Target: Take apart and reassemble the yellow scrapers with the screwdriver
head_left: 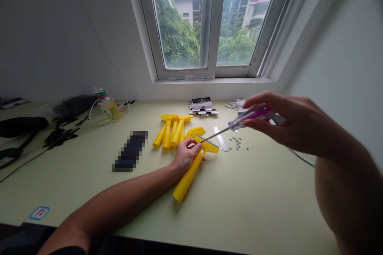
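My left hand grips a yellow scraper near its head, with the handle slanting down toward the table's front edge. A grey blade strip runs along the scraper's head. Between thumb and fingers, my right hand holds a screwdriver with a clear and purple handle. Its shaft points down to the left, and the tip meets the scraper head by my left fingertips. Whether a screw sits under the tip is too small to tell. Just behind lie yellow scraper head pieces.
Several yellow scraper handles lie behind my left hand. Metal blades and loose screws are to the right. Small boxes, a bottle and a blurred dark rectangle also occupy the table.
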Demonstrator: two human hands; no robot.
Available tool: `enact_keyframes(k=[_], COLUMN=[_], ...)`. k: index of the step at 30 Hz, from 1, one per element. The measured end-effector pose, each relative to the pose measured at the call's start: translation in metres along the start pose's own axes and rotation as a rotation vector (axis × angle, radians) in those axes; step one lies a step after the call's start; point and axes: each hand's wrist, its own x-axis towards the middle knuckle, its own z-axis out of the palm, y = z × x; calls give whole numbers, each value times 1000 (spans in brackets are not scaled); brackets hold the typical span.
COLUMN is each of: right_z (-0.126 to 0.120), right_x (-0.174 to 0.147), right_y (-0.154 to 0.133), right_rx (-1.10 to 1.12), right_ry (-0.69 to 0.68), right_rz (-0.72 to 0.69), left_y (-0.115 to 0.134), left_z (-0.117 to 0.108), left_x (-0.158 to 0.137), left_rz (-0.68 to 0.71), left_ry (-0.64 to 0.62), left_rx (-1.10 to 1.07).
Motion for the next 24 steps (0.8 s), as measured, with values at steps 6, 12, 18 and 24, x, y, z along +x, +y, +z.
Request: enact_keyframes(k=[6, 12, 18, 24], right_z=[1, -3, -10, -7], right_x=[-3, -3, -6, -7], right_y=[-7, -3, 5, -1], right_rx=[105, -145, 22, 53], right_ry=[-68, -7, -140, -126], right_rz=[-61, 118, 76, 108], left_y=[-1, -2, -2, -1], left_z=[0, -3, -2, -1], left_x=[1, 2, 0, -1], left_rz=[-8, -12, 7, 27], left_ry=[-18, -33, -39, -4], left_rx=[-1, 18, 15, -2])
